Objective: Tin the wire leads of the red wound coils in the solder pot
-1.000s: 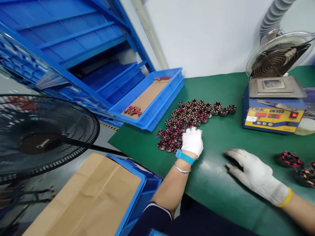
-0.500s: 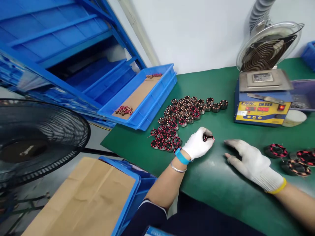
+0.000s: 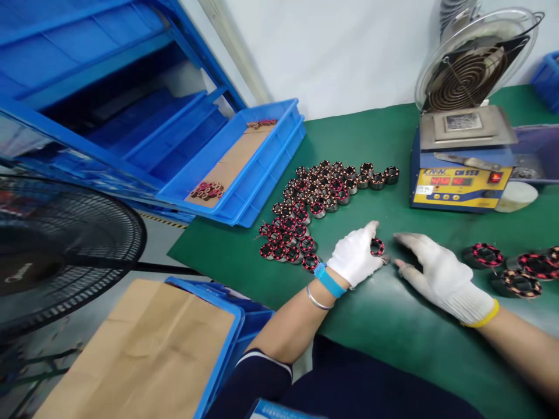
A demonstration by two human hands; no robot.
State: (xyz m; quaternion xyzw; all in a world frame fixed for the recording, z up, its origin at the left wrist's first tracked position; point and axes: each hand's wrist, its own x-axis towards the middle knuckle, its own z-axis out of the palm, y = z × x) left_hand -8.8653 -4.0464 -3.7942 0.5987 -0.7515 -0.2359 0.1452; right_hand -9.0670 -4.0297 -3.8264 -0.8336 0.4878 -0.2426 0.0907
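Note:
My left hand (image 3: 354,257), in a white glove with bare fingertips, has its thumb and fingers around a small motor stator (image 3: 377,247) with red and black windings. The stator's ring face is turned up toward me. To the right, my right hand (image 3: 441,276), also gloved, hovers low over the green table with thumb and fingers apart and nothing between them. A large cluster of stators (image 3: 317,208), some red and some copper-coloured on top, stands left of my hands. Several larger stators (image 3: 484,255) stand right of my right hand.
A soldering pot (image 3: 460,180) with a lit display stands at the back right under a round fume hood (image 3: 474,67). Blue trays (image 3: 275,157) sit at the table's left end. A black fan (image 3: 65,256) and a paper-lined crate (image 3: 144,343) are at lower left.
My left hand has turned, so more of the stator's ring face shows between its fingers. The right hand keeps its open pose. The camera view has shifted slightly.

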